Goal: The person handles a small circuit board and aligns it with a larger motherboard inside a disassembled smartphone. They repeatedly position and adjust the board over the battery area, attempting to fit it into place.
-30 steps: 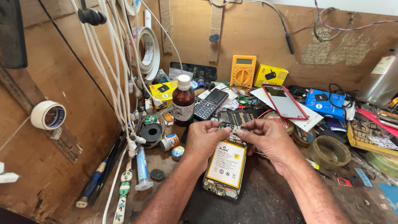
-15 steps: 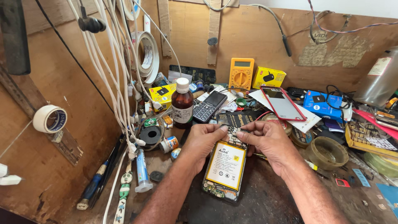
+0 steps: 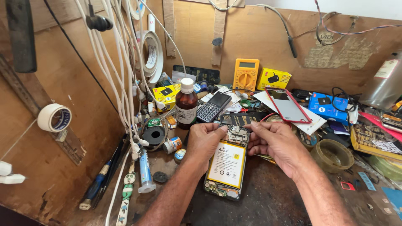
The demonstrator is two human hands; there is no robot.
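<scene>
Both hands [image 3: 240, 140] pinching opened phone [image 3: 227, 167] top; fingertips hide circuit board edges.

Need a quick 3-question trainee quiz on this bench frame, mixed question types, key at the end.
1. True or false: the opened phone lies with its yellow-edged battery facing up.
2. Which stands just left of the left hand? A) brown bottle B) yellow multimeter C) blue box
3. Fill in: the right hand fingertips meet the phone at its ___ end, far from the person.

Key: 1 true; 2 A; 3 top
</scene>
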